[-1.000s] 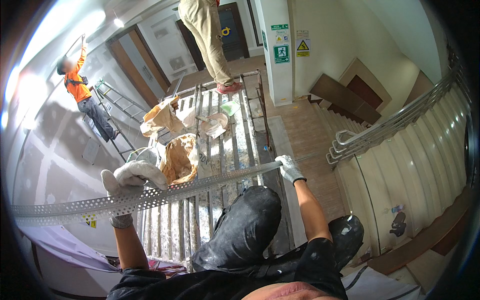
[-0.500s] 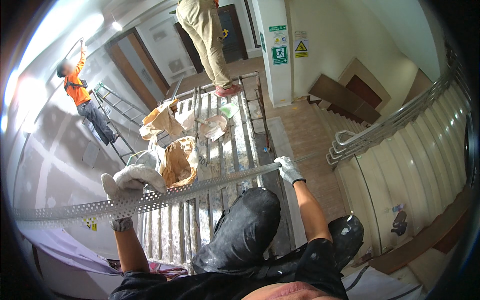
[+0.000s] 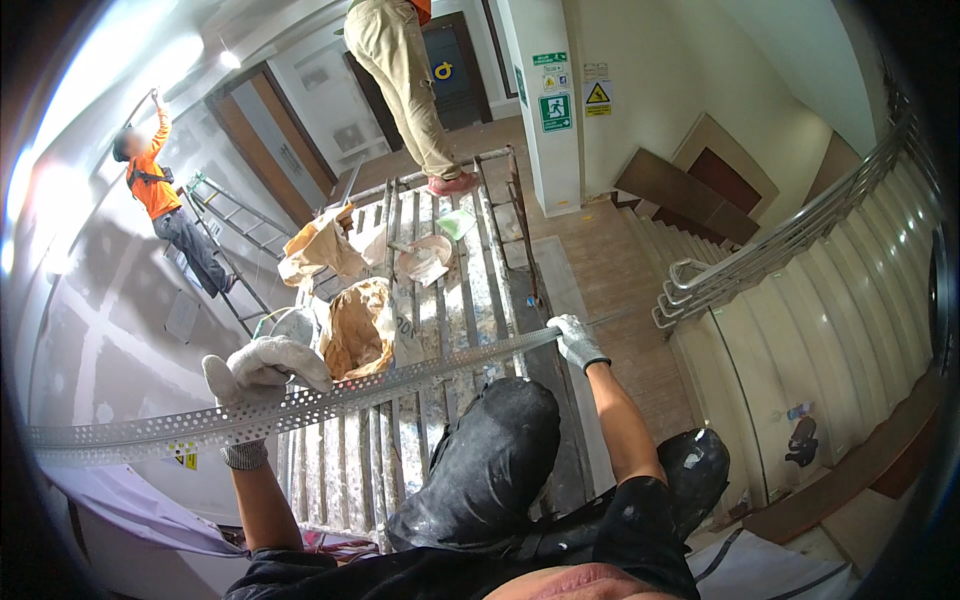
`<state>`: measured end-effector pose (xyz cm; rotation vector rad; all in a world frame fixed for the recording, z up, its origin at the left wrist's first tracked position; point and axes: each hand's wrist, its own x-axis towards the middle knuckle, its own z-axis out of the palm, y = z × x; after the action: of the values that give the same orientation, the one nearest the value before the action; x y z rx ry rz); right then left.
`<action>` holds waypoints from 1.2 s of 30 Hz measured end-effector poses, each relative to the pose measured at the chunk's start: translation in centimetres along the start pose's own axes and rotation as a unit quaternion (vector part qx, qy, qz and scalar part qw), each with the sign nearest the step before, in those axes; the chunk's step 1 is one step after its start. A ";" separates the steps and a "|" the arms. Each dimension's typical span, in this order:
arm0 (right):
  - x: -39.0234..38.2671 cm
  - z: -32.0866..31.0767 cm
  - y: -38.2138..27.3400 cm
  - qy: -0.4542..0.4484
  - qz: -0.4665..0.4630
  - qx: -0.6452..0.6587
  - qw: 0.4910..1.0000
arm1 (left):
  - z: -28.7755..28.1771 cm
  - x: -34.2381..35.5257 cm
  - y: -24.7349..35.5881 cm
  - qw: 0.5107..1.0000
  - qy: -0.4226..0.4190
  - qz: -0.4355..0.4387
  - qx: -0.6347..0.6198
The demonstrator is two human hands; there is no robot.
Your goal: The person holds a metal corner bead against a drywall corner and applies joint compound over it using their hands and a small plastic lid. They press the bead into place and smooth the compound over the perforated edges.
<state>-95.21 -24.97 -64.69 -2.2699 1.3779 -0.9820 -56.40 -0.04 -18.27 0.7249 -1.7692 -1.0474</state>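
A long perforated metal corner bead (image 3: 400, 378) stretches across in front of me, from the far left rim to my right hand. My right hand (image 3: 578, 343), in a pale grey glove, is closed around its right part. My left hand (image 3: 262, 375), gloved too, is behind the left part; its fingers bend over above the bead and its thumb sticks up. The bead hides the palm. Just beyond, an open brown paper bag (image 3: 357, 325) and a pail (image 3: 292, 325) stand on the slatted scaffold platform (image 3: 338, 465). My bent knee (image 3: 490, 430) is below the bead.
A person in tan trousers (image 3: 400, 85) stands at the platform's far end, near a round pan (image 3: 424, 258) and another paper bag (image 3: 318, 243). At left, a person in orange (image 3: 155, 190) is on a ladder (image 3: 240, 215). Metal railings (image 3: 765, 262) and stairs (image 3: 800, 370) lie right.
The bead's left part and my left hand have shifted slightly. Both hands keep their places along the bead. The person in tan trousers leans a little to the left.
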 end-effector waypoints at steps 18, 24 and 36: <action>0.1 -1.1 -1.2 -0.008 0.009 0.003 1.000 | -0.1 -0.6 0.1 1.000 0.002 0.006 -0.006; 0.1 -0.7 -0.4 -0.004 -0.001 -0.012 1.000 | 0.0 -0.5 0.3 1.000 -0.001 0.005 0.000; 0.2 -0.2 0.1 -0.014 0.017 -0.005 1.000 | -0.1 -0.6 0.3 1.000 0.000 -0.003 0.004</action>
<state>-95.36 -25.22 -64.54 -2.2496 1.4083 -0.9313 -56.06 0.52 -18.26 0.7357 -1.7741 -1.0446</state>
